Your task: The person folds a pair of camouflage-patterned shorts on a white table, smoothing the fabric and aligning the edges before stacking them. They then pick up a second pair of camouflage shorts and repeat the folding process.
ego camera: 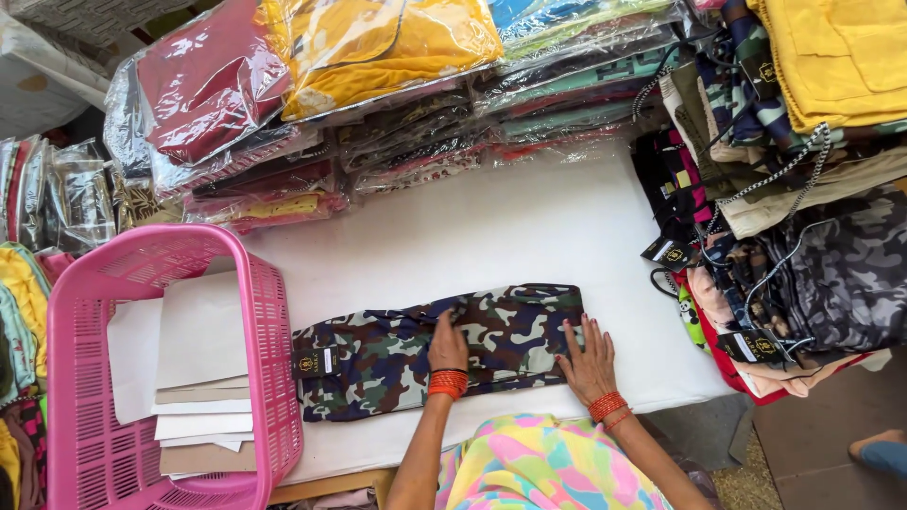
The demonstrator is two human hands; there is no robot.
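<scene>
A folded camouflage garment in green, brown and navy lies flat on the white table, with a small dark tag at its left end. My left hand presses down on the middle of the garment, fingers together. My right hand rests flat on its right end, fingers spread. Both wrists carry orange-red bangles. Neither hand grips anything.
A pink plastic basket holding sheets of white and brown card stands at the left. Stacks of bagged garments line the table's far edge. Piles of unbagged clothes with tags fill the right side.
</scene>
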